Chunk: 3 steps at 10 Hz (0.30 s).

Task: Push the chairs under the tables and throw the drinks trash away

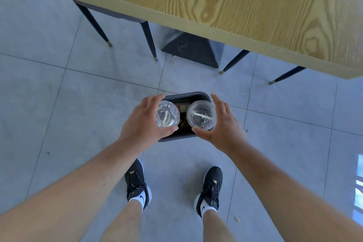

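I hold two clear plastic cups above a dark grey trash bin (196, 94) that stands on the floor in front of my feet. My left hand (141, 122) is wrapped around the left cup (167, 114), which has a straw lying inside. My right hand (225, 124) grips the right cup (201, 115), also with a straw in it. Both cups hang over the bin's open mouth, where some trash shows between them. Dark chair legs (149, 40) show beneath the wooden table (255, 2), the seats tucked under its edge.
The table's dark pedestal base (192, 51) stands just beyond the bin. More chair legs (233, 62) poke out on the right. Grey tiled floor (59, 94) surrounds the bin. My black shoes (137, 184) stand close behind it.
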{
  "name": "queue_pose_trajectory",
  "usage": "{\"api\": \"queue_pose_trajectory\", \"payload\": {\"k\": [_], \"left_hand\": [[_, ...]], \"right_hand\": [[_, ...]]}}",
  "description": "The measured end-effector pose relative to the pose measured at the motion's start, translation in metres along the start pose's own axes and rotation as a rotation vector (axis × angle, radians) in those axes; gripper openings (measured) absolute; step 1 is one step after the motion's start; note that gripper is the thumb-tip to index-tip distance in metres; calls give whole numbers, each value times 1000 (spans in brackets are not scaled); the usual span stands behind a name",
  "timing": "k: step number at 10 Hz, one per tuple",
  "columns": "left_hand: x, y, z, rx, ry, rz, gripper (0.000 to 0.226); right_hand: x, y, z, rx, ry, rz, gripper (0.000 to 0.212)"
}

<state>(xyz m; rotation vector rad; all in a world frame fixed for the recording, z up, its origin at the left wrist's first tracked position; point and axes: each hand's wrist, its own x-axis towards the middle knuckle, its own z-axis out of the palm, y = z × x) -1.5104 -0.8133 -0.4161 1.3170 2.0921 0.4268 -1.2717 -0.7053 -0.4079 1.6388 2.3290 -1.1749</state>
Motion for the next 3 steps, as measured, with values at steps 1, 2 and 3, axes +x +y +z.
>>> {"api": "queue_pose_trajectory", "payload": {"k": [1, 2, 3], "left_hand": [[-1, 5, -1, 28, 17, -4, 96], [-1, 13, -5, 85, 62, 15, 86], [2, 20, -9, 166, 82, 67, 80]], "right_hand": [[-2, -4, -5, -32, -4, 1, 112], [-6, -9, -9, -66, 22, -34, 100], [-7, -15, -10, -134, 4, -51, 96]]}}
